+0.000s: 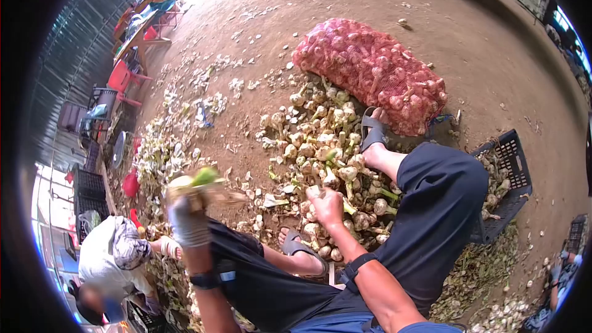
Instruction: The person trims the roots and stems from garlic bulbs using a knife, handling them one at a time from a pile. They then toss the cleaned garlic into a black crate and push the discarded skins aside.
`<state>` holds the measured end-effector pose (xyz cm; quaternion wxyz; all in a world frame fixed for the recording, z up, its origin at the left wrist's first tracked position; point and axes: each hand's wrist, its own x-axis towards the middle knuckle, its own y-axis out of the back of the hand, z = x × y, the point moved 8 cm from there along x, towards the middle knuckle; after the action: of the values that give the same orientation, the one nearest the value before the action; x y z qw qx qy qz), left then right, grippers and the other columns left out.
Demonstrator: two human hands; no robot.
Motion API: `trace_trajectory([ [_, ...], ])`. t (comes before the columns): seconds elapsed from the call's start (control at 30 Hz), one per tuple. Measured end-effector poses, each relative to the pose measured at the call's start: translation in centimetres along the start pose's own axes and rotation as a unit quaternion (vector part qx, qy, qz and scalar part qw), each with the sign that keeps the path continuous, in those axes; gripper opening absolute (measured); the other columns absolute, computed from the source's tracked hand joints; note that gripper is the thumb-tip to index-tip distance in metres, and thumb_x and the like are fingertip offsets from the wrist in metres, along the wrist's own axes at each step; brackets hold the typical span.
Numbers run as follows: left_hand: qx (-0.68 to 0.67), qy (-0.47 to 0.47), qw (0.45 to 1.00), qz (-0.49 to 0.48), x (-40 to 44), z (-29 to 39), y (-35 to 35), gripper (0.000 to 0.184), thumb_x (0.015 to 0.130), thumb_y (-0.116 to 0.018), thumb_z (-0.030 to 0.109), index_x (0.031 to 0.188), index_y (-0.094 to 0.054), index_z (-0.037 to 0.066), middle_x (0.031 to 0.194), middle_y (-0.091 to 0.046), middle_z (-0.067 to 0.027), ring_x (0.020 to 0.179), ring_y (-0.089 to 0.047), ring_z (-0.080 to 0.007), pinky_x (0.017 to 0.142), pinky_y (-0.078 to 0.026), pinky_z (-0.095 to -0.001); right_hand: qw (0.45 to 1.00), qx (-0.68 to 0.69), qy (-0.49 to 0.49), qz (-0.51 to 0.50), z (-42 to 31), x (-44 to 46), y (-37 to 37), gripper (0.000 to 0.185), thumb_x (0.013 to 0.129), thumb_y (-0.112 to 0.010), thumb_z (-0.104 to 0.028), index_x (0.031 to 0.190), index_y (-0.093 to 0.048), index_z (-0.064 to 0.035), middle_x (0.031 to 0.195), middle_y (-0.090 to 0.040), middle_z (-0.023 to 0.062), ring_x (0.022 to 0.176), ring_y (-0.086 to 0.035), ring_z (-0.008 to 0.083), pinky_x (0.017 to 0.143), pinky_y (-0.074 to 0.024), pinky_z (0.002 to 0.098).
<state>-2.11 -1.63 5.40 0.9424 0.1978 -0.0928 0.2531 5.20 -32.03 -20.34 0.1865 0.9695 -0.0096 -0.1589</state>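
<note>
My left hand [190, 219], in a pale glove, is raised over my left knee and closed round a garlic bulb [180, 184] with a green stem; motion blurs it. Bare, my right hand [327, 205] is closed low over the garlic pile [308, 142]. Something small and pale shows at its fingertips, too small to make out. Loose bulbs with stems lie on the dirt floor between my sandalled feet. Beyond them lies a full red mesh sack [373, 71] of garlic.
A black crate [515, 160] with garlic stands right of my right knee. Another person [114, 250] bends down at the lower left. Red chairs [123, 80] and a wooden table [139, 31] stand at the left wall. Peelings [163, 154] litter the floor.
</note>
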Motion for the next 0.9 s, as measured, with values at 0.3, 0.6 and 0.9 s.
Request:
trace_trajectory([
  [0.3,0.385,0.267,0.809,0.355,-27.7,-14.4,48.3,0.048,0.085,-0.07,0.013,0.128,-0.052,0.002,0.112,-0.062,-0.0093,0.085,-0.063,-0.0196,0.081,-0.053,-0.0296,0.959,0.273,-0.018,0.075,-4.6,2.8,6.5,0.037,0.094,-0.072,-0.024,0.071,-0.064,0.0036,0.061,-0.06,0.0039,0.046,-0.056,0.012,0.041,-0.0519,0.029],
  [0.6,0.162,0.11,0.981,0.012,-5.4,2.0,2.9,0.043,0.088,-0.068,0.009,0.129,-0.06,0.003,0.1,-0.069,-0.0065,0.085,-0.065,-0.0135,0.073,-0.054,-0.0281,0.909,0.408,0.02,0.086,-8.8,3.4,11.0,0.021,0.096,-0.07,-0.023,0.1,-0.059,-0.005,0.071,-0.05,-0.0039,0.041,-0.041,0.0046,0.04,-0.0507,0.0255],
  [0.9,0.302,0.354,0.83,-0.308,-14.7,-21.4,-31.8,0.109,0.081,-0.06,0.074,0.16,-0.014,0.014,0.12,-0.064,-0.032,0.11,-0.066,-0.0428,0.091,-0.052,-0.0461,0.901,0.421,-0.002,0.106,-7.4,3.4,11.7,0.021,0.097,-0.069,-0.022,0.104,-0.06,-0.0049,0.072,-0.051,-0.0042,0.041,-0.041,0.0044,0.041,-0.0516,0.0257],
])
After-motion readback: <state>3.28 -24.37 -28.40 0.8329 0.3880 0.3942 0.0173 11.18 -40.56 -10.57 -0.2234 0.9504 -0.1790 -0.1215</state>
